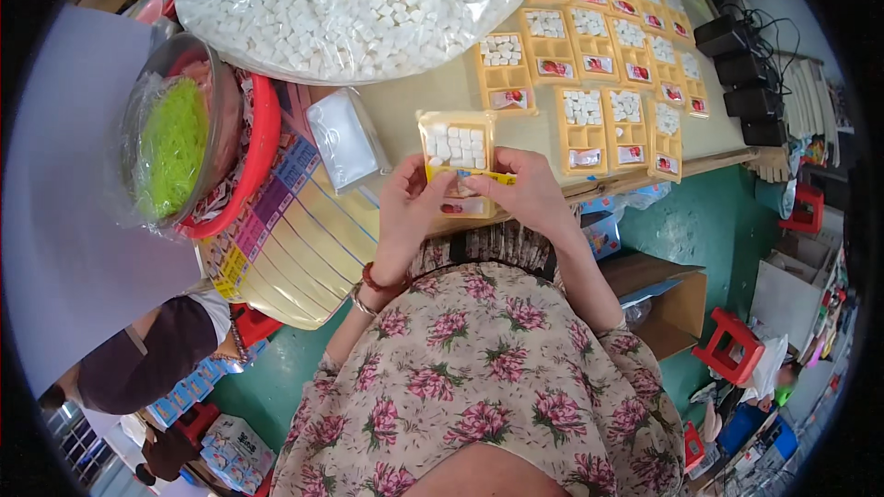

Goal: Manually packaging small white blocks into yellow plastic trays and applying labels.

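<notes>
At the table's near edge, a yellow compartment tray holds small white marshmallow-like cubes at its far end. My left hand grips its left side, fingers curled round it and thumb bent inward. From the other side my right hand closes on the tray, its thumb pointing left. Under and between the thumbs lies a printed yellow strip across the tray's middle. Below it a small red-and-white sachet shows in the near compartment. The fingertips beneath the tray are hidden.
Filled yellow trays stand in rows at right. A big clear bag of white cubes lies at the back. Leftward are a clear-wrapped white stack, a red basin and a bowl with green shreds. A cardboard box sits below.
</notes>
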`<state>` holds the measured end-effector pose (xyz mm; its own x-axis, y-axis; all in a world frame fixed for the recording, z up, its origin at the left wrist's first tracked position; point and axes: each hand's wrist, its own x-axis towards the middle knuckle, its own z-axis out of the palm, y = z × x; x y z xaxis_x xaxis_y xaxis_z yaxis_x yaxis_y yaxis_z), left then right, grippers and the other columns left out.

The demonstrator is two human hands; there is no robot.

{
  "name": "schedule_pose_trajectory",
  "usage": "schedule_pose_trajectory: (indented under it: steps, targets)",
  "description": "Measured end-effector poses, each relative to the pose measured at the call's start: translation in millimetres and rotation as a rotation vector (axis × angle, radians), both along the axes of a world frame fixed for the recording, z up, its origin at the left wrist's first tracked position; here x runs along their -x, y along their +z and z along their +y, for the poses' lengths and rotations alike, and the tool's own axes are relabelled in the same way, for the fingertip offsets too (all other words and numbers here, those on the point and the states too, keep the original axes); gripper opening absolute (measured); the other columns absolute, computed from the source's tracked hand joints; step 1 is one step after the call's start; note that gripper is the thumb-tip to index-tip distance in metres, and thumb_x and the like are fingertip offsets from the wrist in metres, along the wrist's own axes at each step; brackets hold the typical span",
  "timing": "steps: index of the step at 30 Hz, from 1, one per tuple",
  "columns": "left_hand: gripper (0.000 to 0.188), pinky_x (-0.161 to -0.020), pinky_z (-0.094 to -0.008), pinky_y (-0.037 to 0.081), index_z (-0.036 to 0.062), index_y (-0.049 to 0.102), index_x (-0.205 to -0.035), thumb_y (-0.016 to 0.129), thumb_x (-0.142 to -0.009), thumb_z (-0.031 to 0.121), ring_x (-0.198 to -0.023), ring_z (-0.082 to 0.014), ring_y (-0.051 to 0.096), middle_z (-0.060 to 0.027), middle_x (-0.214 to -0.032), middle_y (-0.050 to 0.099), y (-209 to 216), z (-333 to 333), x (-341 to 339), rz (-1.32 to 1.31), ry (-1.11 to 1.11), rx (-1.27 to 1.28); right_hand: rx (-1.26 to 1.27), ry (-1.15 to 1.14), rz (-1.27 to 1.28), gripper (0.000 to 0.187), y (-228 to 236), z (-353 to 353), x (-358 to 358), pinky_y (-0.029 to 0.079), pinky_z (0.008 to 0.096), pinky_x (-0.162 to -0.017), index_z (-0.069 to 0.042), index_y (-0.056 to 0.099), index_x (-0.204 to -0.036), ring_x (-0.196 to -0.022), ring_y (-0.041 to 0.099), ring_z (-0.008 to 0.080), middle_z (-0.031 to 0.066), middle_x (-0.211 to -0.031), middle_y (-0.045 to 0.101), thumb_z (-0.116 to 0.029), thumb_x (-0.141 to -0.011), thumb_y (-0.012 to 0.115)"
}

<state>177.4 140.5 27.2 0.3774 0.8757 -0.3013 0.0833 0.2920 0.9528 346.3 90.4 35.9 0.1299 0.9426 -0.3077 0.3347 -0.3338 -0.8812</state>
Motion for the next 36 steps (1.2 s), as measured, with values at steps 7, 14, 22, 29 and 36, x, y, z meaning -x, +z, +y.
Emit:
schedule_pose_trajectory:
  steps: [7,14,22,29,36]
  targets:
    - [0.016,-0.074,-0.0211,0.047,-0.0021,0.055,-0.097,0.060,-0.084,0.004,-0.082,-0.0084,0.058,-0.0044,-0.093,0.062,-20.9,11.0,2.6,-0.125,0.215,0.006,-0.540,-0.271,-0.811,0.038,9.5,-14.2,16.6,0.036,0.0411,-0.086,-0.004,0.057,-0.105,-0.099,0.050,0.0300,0.0109,-0.101,0.058,-0.020,-0.074,0.070]
    - [0.017,-0.075,-0.0214,0.045,-0.0024,0.053,-0.098,0.060,-0.083,0.002,-0.084,-0.0074,0.056,-0.0034,-0.094,0.061,14.3,-1.4,-15.7,-0.112,0.098,0.012,-0.369,-0.376,-0.030,0.030,4.8,-11.5,23.2,0.045,0.0299,-0.074,0.002,0.058,-0.102,-0.085,0.057,0.0192,0.0109,-0.089,0.061,-0.010,-0.076,0.068]
    - [0.024,-0.072,-0.0258,0.052,0.0021,0.047,-0.111,0.051,-0.089,0.009,-0.088,-0.0108,0.059,-0.0055,-0.102,0.059,17.7,11.2,-25.8,-0.325,-0.096,0.219,-0.233,-0.230,0.500,0.023,-13.7,-7.3,0.7,0.045,0.0267,-0.082,0.003,0.058,-0.102,-0.088,0.058,0.0112,0.0060,-0.095,0.063,-0.006,-0.081,0.063]
    - [0.041,-0.084,-0.0283,0.046,0.0028,0.038,-0.126,0.053,-0.088,0.004,-0.101,-0.0158,0.053,-0.0098,-0.114,0.052,16.8,24.2,-57.6,-0.215,-0.080,-0.135,-0.292,-0.365,0.138,0.028,-19.3,37.3,-93.1,0.054,0.0300,-0.071,0.002,0.049,-0.114,-0.092,0.060,0.0174,0.0073,-0.100,0.060,-0.005,-0.087,0.053]
    - [0.028,-0.079,-0.0255,0.046,0.0009,0.051,-0.115,0.056,-0.088,0.011,-0.091,-0.0124,0.058,-0.0064,-0.100,0.061,18.8,25.7,-12.0,0.080,-0.432,-0.129,-0.669,-0.372,-0.513,0.029,-10.7,214.7,-288.6,0.046,0.0255,-0.071,0.001,0.049,-0.111,-0.084,0.057,0.0128,0.0099,-0.095,0.060,-0.014,-0.087,0.055]
